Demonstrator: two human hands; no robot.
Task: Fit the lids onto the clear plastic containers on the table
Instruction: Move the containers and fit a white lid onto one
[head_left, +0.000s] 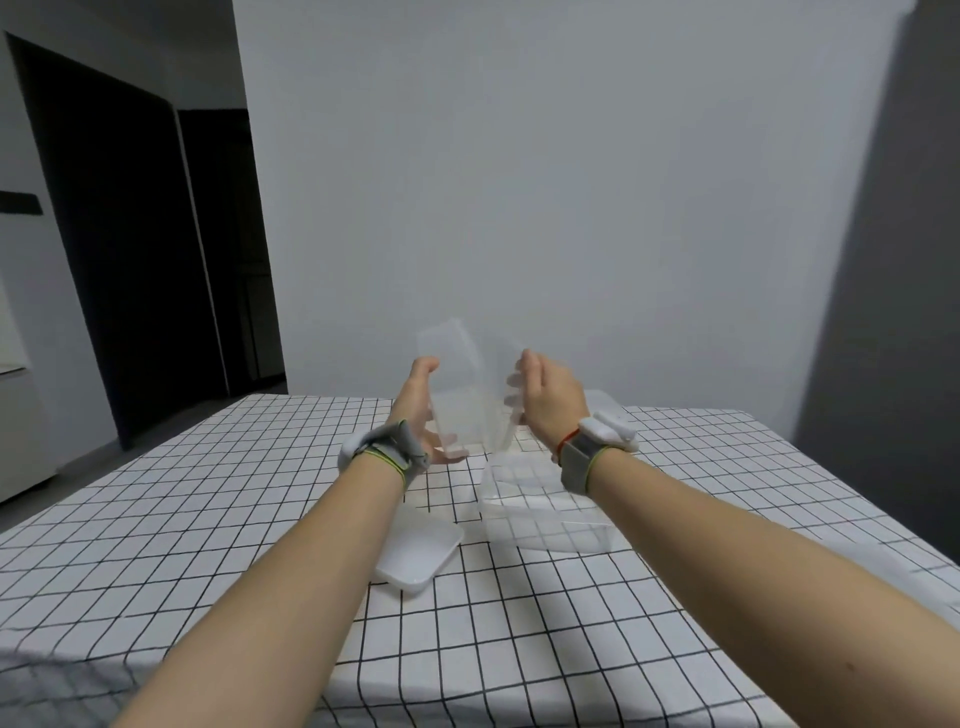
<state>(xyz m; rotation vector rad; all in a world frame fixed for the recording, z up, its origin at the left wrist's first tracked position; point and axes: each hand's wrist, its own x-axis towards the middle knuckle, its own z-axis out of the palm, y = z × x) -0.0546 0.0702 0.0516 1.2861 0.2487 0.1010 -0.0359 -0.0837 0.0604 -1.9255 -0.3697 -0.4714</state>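
Observation:
A clear plastic container (467, 384) is held up above the table, tilted, between both hands. My left hand (421, 410) grips its left side and my right hand (540, 400) grips its right side. A second clear container (540, 512) stands on the checked tablecloth just below my right wrist. One white lid (421, 551) lies flat on the cloth under my left forearm. Another white lid (608, 405) lies behind my right hand, partly hidden by it.
The table (208, 519) carries a white cloth with a black grid and runs to a plain wall behind. A dark doorway (130, 260) opens at the left. The cloth hangs over the near edge (415, 696).

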